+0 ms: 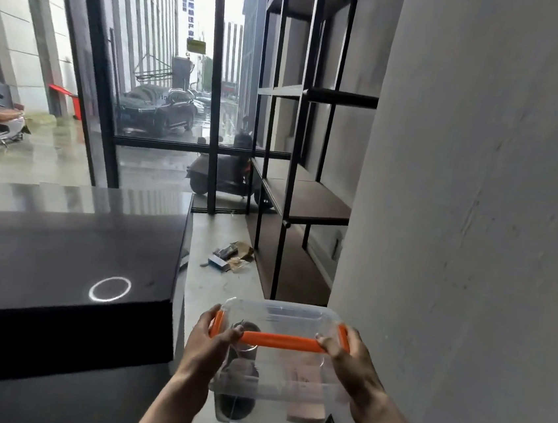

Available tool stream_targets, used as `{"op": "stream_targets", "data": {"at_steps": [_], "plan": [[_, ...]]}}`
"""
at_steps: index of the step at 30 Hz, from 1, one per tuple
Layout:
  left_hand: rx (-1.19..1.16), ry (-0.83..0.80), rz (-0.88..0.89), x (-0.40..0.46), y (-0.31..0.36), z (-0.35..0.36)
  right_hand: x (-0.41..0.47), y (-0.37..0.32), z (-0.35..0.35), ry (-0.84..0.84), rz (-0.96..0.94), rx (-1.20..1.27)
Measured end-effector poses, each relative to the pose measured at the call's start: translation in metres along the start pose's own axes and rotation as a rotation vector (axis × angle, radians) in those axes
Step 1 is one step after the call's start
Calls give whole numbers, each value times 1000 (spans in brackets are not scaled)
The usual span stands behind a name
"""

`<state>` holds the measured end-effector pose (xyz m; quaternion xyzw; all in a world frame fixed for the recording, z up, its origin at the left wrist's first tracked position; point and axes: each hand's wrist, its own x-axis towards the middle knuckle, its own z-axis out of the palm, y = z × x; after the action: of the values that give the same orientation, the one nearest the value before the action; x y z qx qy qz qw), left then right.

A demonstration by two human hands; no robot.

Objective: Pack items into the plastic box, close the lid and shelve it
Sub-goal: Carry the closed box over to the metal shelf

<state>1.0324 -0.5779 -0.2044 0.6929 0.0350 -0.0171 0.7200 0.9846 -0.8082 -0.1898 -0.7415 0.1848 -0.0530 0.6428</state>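
Note:
A clear plastic box [288, 322] with its lid on and an orange handle [279, 341] is held in the air in front of me, low in the view. My left hand [210, 340] grips its left side and my right hand [346, 356] its right side, fingers over the handle's ends. Through the walls I see dark round items [241, 372] on the left and a pinkish flat item [304, 414] on the right. A black metal shelf unit [290, 192] with brown boards stands ahead against the wall.
A glossy black counter [57, 274] fills the left. A grey wall [475, 232] is close on my right. Scraps of litter [230, 256] lie on the floor between counter and shelf. Beyond are glass windows, scooters and cars.

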Motion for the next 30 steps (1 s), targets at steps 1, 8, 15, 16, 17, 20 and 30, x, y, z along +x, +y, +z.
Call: {"op": "stream_targets", "data": {"at_steps": [1, 8, 15, 16, 17, 20, 30], "plan": [[2, -7, 1, 25, 5, 7, 25, -7, 2, 10, -11, -8], [21, 15, -16, 208, 12, 58, 224, -32, 22, -17, -9, -11], [32, 131, -14, 396, 39, 113, 437, -85, 40, -137, -20, 31], [36, 149, -6, 422, 44, 117, 467, -95, 44, -153, -27, 27], [44, 162, 4, 446, 48, 120, 496, -103, 50, -167, -30, 23], [55, 192, -6, 515, 57, 122, 568, -125, 73, -208, -39, 9], [-22, 240, -17, 763, 52, 105, 811, -159, 187, -296, -91, -80]]}}
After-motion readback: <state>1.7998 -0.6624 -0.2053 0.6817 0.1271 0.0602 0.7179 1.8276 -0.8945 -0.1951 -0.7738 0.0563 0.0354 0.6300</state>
